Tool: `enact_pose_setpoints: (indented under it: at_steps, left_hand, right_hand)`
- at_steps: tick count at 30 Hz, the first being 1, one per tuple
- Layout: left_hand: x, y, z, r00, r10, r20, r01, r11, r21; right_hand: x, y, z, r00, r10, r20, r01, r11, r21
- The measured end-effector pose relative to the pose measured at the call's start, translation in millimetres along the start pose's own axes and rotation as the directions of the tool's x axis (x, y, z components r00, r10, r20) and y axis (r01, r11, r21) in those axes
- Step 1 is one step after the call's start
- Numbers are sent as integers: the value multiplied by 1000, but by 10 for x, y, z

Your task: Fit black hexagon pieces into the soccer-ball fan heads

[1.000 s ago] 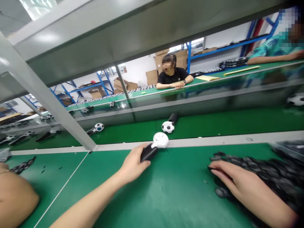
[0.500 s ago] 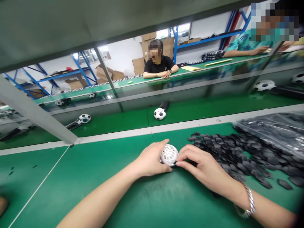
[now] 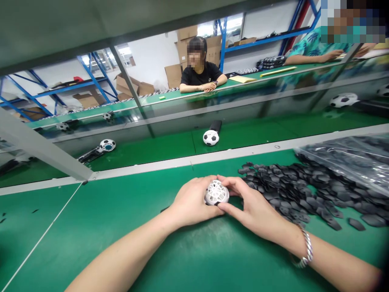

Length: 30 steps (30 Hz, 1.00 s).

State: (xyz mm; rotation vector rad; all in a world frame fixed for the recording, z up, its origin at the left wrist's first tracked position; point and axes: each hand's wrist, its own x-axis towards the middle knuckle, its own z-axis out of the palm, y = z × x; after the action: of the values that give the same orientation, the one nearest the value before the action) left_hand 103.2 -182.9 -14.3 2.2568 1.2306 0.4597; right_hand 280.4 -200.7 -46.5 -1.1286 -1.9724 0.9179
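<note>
A round white openwork ball shell [image 3: 216, 193] is held low over the green table between both hands. My left hand [image 3: 194, 201] wraps round its left side, thumb along the near edge. At its right side, my right hand [image 3: 247, 202] grips it with the fingers on the far edge and the thumb on the near edge. A dark bit shows at the shell's lower rim by the thumbs. Right of my right hand lies a pile of flat black pieces [image 3: 288, 184]. A dark object's end [image 3: 165, 209] shows beside my left wrist.
A clear plastic bag [image 3: 349, 162] lies on the pile's far side. Beyond the pale rail [image 3: 158, 164], football-patterned balls with black handles, one of them here [image 3: 210, 138], rest on a green belt [image 3: 173, 148]. Two people sit across at another table. A slanted post [image 3: 45, 146] stands left.
My right hand has gone from pinching near the shell's lower right rim to gripping its right side. The balls on the belt have shifted slightly against the rail. The view has tilted a little.
</note>
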Motion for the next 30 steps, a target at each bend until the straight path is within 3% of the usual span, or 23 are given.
enact_pose_setpoints:
  at_steps: [3, 6, 11, 15, 19, 21, 24, 30]
  left_hand:
    - [-7, 14, 21, 1000, -9, -10, 9, 1000, 3]
    - [-19, 14, 15, 999, -10, 46, 8, 1000, 26]
    - [-18, -6, -114, 983, 29, 181, -62, 982, 178]
    - [-11, -33, -198, 982, 88, 166, -134, 948, 290]
    - [-19, -77, -178, 974, 90, 208, -135, 967, 217]
    - [-26, -91, -142, 971, 99, 216, -137, 976, 169]
    - [-26, -88, -72, 989, 64, 132, -84, 985, 154]
    - [4, -55, -21, 997, 51, 57, -59, 987, 147]
  right_hand:
    - [33, -3, -41, 1000, 7, 9, -8, 999, 36]
    - [102, 28, -233, 997, 47, 61, -49, 998, 42]
    - [113, 118, -589, 995, 93, 30, -78, 944, -319]
    - [36, 69, -561, 971, 141, 194, -30, 874, -486]
    - [-5, 8, -441, 974, 85, 210, 57, 804, -592]
    - [-15, 12, -415, 979, 59, 194, 75, 784, -616]
    - [-28, 36, -417, 985, 10, 174, 103, 773, -626]
    - [-36, 34, -466, 978, -79, 194, 147, 917, -370]
